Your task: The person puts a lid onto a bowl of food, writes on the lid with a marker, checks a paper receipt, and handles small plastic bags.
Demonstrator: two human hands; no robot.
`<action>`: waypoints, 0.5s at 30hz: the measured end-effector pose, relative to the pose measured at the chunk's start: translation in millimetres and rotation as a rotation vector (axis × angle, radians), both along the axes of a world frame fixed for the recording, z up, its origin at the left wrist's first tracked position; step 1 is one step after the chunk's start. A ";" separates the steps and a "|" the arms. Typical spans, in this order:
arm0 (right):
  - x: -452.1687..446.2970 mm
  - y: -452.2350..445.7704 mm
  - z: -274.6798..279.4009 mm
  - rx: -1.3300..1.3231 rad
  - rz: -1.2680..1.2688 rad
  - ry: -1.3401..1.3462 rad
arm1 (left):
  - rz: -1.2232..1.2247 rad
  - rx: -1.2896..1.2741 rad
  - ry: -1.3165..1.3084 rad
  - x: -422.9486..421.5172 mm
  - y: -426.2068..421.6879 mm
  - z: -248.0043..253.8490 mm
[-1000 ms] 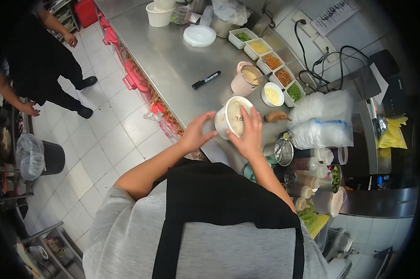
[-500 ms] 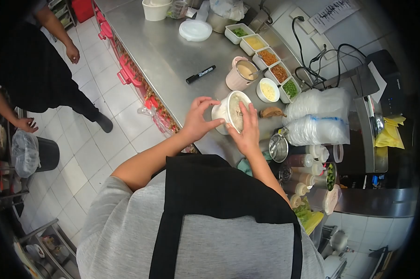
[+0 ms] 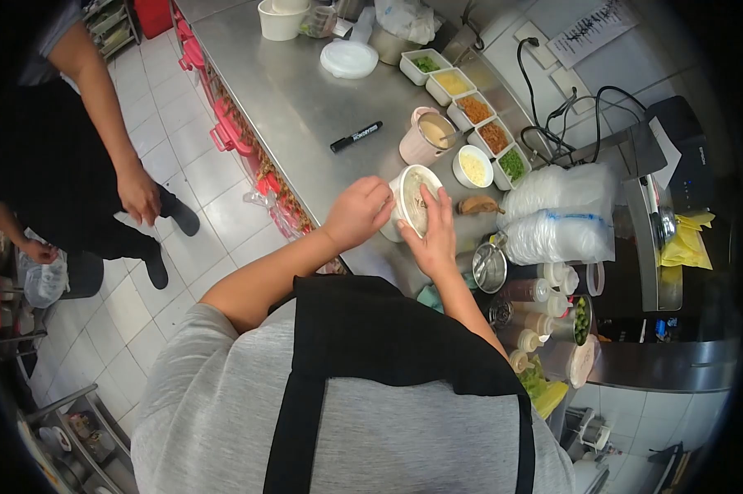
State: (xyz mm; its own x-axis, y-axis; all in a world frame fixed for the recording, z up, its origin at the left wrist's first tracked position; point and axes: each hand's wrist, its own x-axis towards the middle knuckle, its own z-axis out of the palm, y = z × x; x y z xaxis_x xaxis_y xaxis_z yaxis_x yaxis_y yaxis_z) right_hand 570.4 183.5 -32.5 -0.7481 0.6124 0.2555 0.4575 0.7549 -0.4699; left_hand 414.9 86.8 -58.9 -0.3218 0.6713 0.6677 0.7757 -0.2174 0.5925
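A white round tub (image 3: 416, 183) with a translucent lid, dark handwriting on it, is tilted between my hands above the steel counter. My right hand (image 3: 434, 237) grips its right side, fingers lying over the lid and thumb at the near rim. My left hand (image 3: 359, 216) is closed, its bent fingertips at the left rim; exactly what they pinch is hidden. Just beyond stand a pale pink container (image 3: 427, 138) of beige sauce with a spoon in it and a white bowl (image 3: 473, 167) of pale shreds. A black marker (image 3: 356, 137) lies farther left.
White trays (image 3: 475, 109) of chopped toppings line the back. On the right are stacked plastic lids (image 3: 556, 214), a metal bowl (image 3: 490, 267) and squeeze bottles (image 3: 532, 290). Another person (image 3: 67, 156) stands on the tiled floor at left.
My left hand has gone from spread fingers to curled ones at the tub's rim. My right hand stays on the tub. The other person has moved nearer, an arm swinging forward.
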 end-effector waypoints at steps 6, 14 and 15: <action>-2.8 -4.2 1.0 0.037 -0.017 -0.076 | -0.051 0.011 0.523 -22.8 -2.4 17.9; -14.6 -21.4 7.4 0.197 0.022 -0.279 | -0.199 -0.094 0.252 -58.5 -22.8 36.3; -15.1 -22.9 11.1 0.190 0.020 -0.289 | -0.178 -0.112 0.185 -63.6 -27.2 25.9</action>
